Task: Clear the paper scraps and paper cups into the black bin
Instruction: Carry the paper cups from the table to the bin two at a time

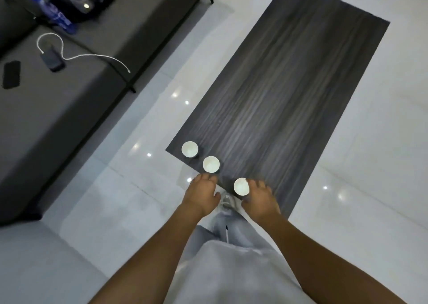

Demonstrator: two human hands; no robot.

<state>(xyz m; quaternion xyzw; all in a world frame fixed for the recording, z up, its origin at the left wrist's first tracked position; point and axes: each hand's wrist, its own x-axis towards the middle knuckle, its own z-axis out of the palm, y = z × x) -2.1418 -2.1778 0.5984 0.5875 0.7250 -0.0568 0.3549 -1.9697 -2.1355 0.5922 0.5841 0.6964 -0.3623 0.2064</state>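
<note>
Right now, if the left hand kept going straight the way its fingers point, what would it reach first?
Most likely the middle paper cup: the left hand has its fingertips just short of the cup's near side, at the table edge. Whether they already touch it is unclear from this overhead view.

One head-worn camera looks steeply down from standing height; the dark wood-grain surface runs toward one o'clock, sofa at ten.

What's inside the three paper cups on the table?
The far cup and middle cup look empty, white inside. The near cup is partly covered by the right hand, so unclear.
</note>
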